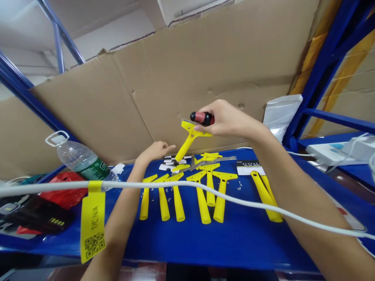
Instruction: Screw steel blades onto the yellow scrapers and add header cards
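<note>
My right hand [225,119] is raised above the blue table [175,246], closed on a yellow scraper [189,142] and a red and black screwdriver handle [202,118]. The scraper's handle points down and left. My left hand [158,150] is by the cardboard at the table's back, with a finger stretched out to the right, near white and black blade packs [172,160]; no object shows in it. Several yellow scrapers [178,199] lie in a row in front, with smaller yellow parts [211,155] and metal strips [227,159] behind them.
A plastic bottle [84,160], red bag [66,191] and black item [38,218] stand at left. A white cable [164,183] with a yellow tag [93,222] crosses the view. More yellow handles [265,195] lie at right. Cardboard [205,70] and blue posts [322,66] border the table.
</note>
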{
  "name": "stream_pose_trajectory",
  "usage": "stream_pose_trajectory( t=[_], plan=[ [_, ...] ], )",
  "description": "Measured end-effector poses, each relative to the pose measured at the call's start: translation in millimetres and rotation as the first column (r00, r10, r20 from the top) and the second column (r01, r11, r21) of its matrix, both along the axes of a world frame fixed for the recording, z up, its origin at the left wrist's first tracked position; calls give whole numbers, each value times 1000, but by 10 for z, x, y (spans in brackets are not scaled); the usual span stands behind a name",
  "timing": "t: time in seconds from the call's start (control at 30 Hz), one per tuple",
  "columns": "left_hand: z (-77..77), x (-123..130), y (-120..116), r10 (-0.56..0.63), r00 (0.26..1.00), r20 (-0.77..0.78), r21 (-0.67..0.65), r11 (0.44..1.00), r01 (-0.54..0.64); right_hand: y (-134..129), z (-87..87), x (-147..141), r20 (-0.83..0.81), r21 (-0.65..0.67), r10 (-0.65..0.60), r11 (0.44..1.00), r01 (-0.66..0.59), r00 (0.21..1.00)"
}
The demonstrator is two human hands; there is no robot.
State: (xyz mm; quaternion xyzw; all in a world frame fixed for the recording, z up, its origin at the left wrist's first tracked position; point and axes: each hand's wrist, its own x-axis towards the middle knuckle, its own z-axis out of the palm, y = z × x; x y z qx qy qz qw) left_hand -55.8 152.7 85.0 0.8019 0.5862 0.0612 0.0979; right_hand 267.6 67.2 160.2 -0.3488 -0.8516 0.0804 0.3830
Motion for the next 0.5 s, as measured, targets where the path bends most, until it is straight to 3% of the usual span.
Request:
stream_pose_trajectory(
  t=[0.07, 0.13, 0.3, 0.5],
  plan=[
    [-157, -111, 140, 131, 976, -176, -41, 989, -140, 16, 4, 18, -26, -7, -21, 1000, 21, 999],
    [-285, -165, 243, 171, 960, -223, -69, 979, -191, 40, 4, 34, -50, -8, -33, 999, 33, 998],
    [-456, -177, 385, 177, 960, -216, -99, 974, -202, 99, -8, 60, -132, -2, -58, 998, 58, 989],
    [-507, -201, 444, 189, 968, -165, -87, 975, -205, 88, -10, 84, -154, 2, -98, 995, 99, 983]
  ],
)
